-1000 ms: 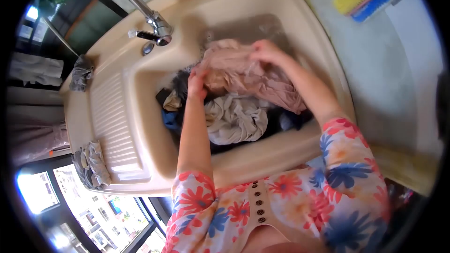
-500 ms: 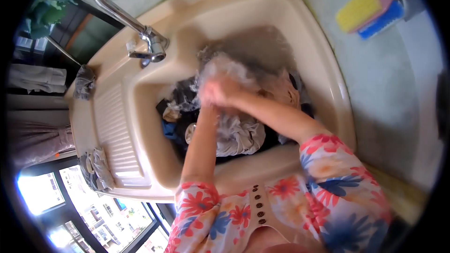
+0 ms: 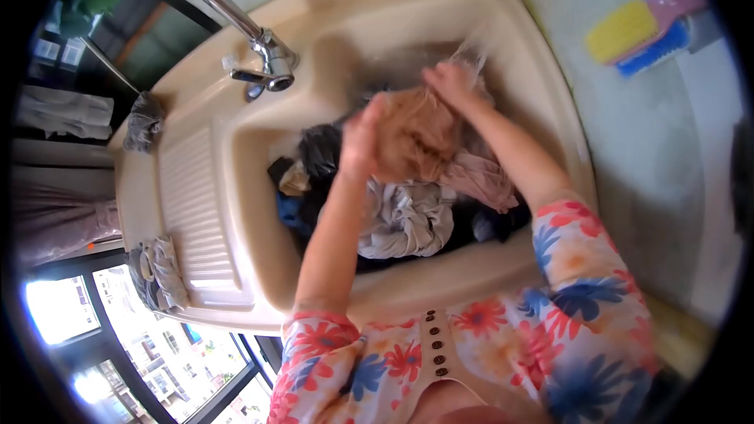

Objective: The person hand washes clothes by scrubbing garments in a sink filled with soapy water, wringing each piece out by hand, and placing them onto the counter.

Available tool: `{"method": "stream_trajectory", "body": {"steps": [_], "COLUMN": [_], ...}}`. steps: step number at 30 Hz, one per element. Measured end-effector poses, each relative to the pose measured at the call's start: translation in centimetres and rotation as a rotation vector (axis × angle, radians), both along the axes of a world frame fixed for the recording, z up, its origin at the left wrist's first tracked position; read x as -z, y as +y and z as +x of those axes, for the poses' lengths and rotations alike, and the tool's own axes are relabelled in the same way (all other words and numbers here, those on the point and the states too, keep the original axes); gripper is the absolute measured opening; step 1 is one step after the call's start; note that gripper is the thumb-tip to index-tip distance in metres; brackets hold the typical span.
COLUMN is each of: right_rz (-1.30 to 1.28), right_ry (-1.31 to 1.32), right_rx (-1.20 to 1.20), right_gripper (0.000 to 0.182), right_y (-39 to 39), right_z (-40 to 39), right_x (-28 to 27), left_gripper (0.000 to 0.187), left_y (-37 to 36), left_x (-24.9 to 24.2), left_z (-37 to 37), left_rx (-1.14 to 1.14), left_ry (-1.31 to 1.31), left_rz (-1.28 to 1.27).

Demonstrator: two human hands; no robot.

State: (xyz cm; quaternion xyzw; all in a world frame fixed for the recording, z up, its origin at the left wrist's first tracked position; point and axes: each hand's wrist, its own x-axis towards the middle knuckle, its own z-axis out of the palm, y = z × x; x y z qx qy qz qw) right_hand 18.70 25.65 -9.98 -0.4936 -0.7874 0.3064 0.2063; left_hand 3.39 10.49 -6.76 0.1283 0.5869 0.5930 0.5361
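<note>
A wet tan piece of clothing (image 3: 416, 129) is stretched between my hands above the water in the sink. At its left edge my left hand (image 3: 363, 137) is closed on the fabric, the fingertips blurred. My right hand (image 3: 454, 84) grips its upper right side, where water is splashing. Below the hands lies a bunched light grey cloth (image 3: 412, 224). A dusty pink cloth (image 3: 483, 180) lies under my right forearm, and a black cloth (image 3: 320, 151) is left of my left hand. Other dark pieces are partly hidden beneath.
A chrome faucet (image 3: 271, 59) rises at the back left of the beige sink (image 3: 561, 110). Grey cloths (image 3: 161, 271) hang over the edge of the ribbed drainboard (image 3: 192, 204). On the right ledge are a yellow brush (image 3: 624, 31) and a blue brush (image 3: 660, 47).
My hands were together in the splashing water over the clothes; now they are apart, the right one farther right, with the tan clothing spread between them.
</note>
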Motion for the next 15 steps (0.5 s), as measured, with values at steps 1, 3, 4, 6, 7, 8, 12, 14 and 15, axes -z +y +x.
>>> {"method": "stream_trajectory", "body": {"steps": [1,3,4,6,7,8,12,14,15], "right_rz": [0.067,-0.043,-0.103,0.077,0.164,0.04,-0.469,-0.324,-0.567], "right_ry": [-0.094,0.194,0.344,0.215,-0.012,-0.135,0.078,0.237,0.37], "right_rx": [0.064,0.201,0.269,0.132,0.03,-0.066,0.017,0.027,-0.004], "right_gripper": [0.041,0.042,0.043,0.045,0.046,0.045,0.03,0.024,0.026], "right_y": [0.5,3.6,4.3,0.0,-3.1,-2.7,1.9,2.6,1.7], "right_z": [1.5,4.5,4.9,3.4,2.6,2.8,5.1,5.0,3.3], "right_x": [-3.0,0.0,2.9,6.8,4.8,2.8,-0.2,0.2,1.6], "left_gripper": [0.04,0.059,0.061,0.068,0.072,0.074,0.063,0.051,0.049], "left_y": [0.1,-0.4,-0.3,0.7,1.3,2.3,2.5,1.3,1.6], "left_x": [-0.3,-0.3,0.1,2.6,4.3,5.0,3.7,3.0,3.0], "left_z": [-1.6,-3.8,-3.0,-0.2,1.3,1.8,-3.8,-4.0,-3.3], "left_rx": [0.021,0.084,0.158,0.284,0.336,0.517,0.433,0.216,0.102], "left_ry": [0.172,0.872,1.16,1.554,1.658,1.522,0.264,-0.019,-0.149], "left_rz": [0.065,-0.193,-0.163,-0.137,-0.148,-0.239,0.097,0.139,0.186]}}
